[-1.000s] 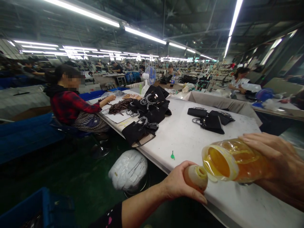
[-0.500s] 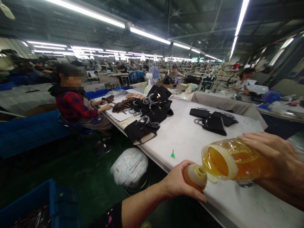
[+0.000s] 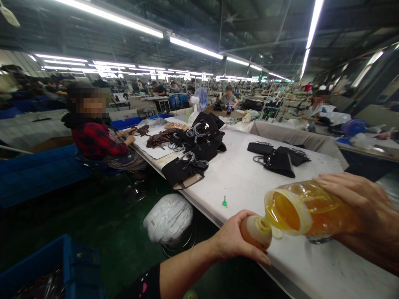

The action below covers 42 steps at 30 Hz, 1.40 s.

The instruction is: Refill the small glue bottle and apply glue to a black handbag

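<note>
My left hand (image 3: 238, 241) is wrapped round a small squeeze bottle (image 3: 254, 233) with an open neck, held over the table's near edge. In my right hand (image 3: 364, 203) is a large clear plastic bottle (image 3: 324, 209), tipped on its side with its wide open mouth towards the small bottle. Amber-yellow liquid (image 3: 282, 211) lies inside it and reaches the lip. The lip is right at the small bottle's neck; whether a stream runs between them I cannot make out. A green nozzle cap (image 3: 225, 202) stands on the white table (image 3: 237, 178) beyond my left hand.
Black handbags (image 3: 202, 137) are heaped at the table's left, and several more (image 3: 276, 158) lie at the right. A co-worker (image 3: 93, 137) sits at the left beside brown pieces (image 3: 162, 138). A plastic-wrapped stool (image 3: 170, 218) and a blue crate (image 3: 67, 265) stand on the floor.
Both my hands and the two bottles keep nearly the same pose. The view has shifted slightly. The co-worker at the left has drawn their hands back towards the body.
</note>
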Each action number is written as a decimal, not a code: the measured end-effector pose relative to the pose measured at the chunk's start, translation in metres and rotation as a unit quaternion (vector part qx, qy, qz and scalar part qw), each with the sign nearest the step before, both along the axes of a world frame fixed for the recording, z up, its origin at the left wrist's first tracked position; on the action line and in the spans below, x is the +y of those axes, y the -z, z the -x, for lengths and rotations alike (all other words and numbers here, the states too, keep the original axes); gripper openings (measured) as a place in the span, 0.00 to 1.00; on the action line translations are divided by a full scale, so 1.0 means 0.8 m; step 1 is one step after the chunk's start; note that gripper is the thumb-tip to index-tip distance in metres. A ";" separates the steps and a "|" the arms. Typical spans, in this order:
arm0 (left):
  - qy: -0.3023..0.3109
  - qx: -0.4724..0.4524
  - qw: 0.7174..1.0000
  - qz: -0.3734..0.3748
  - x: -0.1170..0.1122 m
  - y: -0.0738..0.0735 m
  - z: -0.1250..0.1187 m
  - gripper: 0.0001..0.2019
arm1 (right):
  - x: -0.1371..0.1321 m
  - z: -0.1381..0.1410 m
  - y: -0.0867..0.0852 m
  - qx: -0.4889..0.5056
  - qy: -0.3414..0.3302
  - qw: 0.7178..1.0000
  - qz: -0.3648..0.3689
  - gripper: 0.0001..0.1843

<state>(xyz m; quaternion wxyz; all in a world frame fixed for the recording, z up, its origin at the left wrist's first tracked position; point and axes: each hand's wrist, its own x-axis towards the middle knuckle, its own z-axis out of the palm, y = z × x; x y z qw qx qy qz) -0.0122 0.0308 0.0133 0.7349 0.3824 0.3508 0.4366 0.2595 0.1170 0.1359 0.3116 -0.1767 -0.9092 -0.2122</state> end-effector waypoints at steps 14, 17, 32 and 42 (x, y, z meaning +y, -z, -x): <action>0.001 0.014 1.000 -0.005 0.000 -0.001 -0.007 0.50 | 0.003 -0.010 0.004 0.012 0.006 1.000 0.009 0.44; -0.001 0.017 1.000 -0.007 0.001 -0.001 -0.009 0.50 | 0.003 -0.010 0.004 0.013 0.000 1.000 0.001 0.44; 0.004 0.004 1.000 -0.002 0.005 0.000 -0.007 0.50 | 0.009 -0.012 0.010 0.013 0.001 1.000 -0.002 0.44; -0.003 0.006 1.000 -0.012 0.006 0.001 -0.004 0.49 | 0.007 -0.008 0.007 0.020 -0.002 1.000 -0.002 0.43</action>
